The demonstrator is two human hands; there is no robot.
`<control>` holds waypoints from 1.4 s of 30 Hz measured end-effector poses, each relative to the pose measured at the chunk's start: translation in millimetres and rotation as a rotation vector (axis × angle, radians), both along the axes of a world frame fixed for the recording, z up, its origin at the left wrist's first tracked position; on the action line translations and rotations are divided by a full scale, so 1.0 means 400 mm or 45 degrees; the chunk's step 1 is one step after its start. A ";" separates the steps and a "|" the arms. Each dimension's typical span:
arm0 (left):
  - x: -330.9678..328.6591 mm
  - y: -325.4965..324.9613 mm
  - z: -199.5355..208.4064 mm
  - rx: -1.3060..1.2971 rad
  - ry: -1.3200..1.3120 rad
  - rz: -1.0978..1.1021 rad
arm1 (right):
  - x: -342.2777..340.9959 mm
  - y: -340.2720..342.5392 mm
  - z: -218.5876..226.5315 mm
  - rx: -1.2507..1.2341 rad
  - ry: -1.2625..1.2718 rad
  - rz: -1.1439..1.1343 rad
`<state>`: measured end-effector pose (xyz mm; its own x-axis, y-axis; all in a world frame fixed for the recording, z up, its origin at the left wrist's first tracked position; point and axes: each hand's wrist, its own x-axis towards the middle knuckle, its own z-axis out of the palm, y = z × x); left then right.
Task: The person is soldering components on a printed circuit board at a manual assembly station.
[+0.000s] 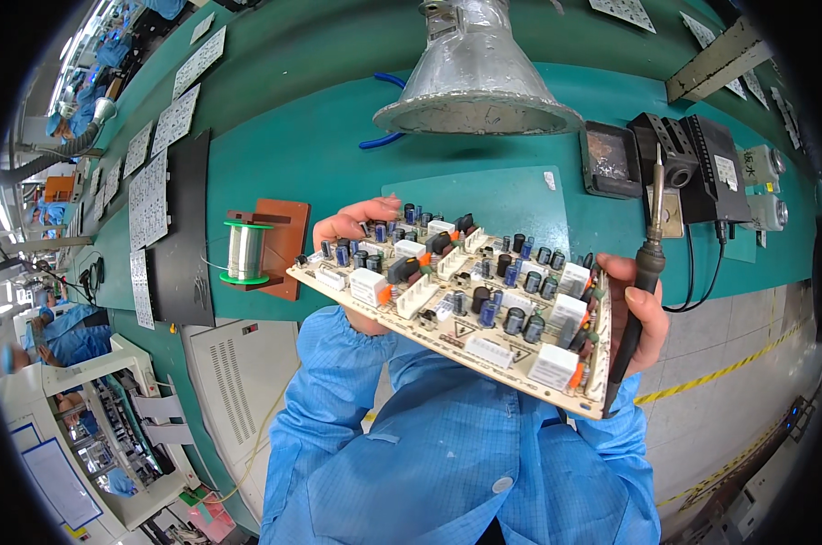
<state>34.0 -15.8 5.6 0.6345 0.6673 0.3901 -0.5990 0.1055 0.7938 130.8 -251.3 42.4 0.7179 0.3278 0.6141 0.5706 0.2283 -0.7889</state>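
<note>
A large cream circuit board [461, 331] is held up in front of my chest, tilted, component side showing. White relays, black and blue capacitors and orange parts crowd its top. My left hand [354, 223] grips the board's far left edge, with the fingers curled over it and the rest of the hand partly hidden beneath. At the right edge, my right hand [645, 313] is closed around a soldering iron [648, 265] and also steadies the board. The iron's metal tip points up and away from the board; its black handle slants down along my fingers.
A solder wire spool [245, 253] sits on a brown stand at left. A metal fume hood [476, 77] hangs over the green bench [311, 136]. At right stand a soldering station [711, 168], a black tray [610, 156] and small bottles [763, 165]. Circuit boards [149, 200] line the left shelf.
</note>
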 end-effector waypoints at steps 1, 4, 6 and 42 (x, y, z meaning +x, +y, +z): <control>0.002 0.001 -0.003 0.070 0.023 0.006 | 0.000 0.009 -0.003 0.021 -0.070 -0.050; 0.005 0.007 -0.015 0.130 -0.040 -0.018 | -0.004 0.007 0.008 -0.073 -0.088 -0.089; 0.011 0.016 -0.025 -0.018 -0.167 -0.118 | -0.007 0.006 0.012 -0.074 -0.061 -0.070; 0.444 0.544 0.107 1.029 2.274 0.463 | 0.026 0.001 -0.168 -0.298 0.069 -0.313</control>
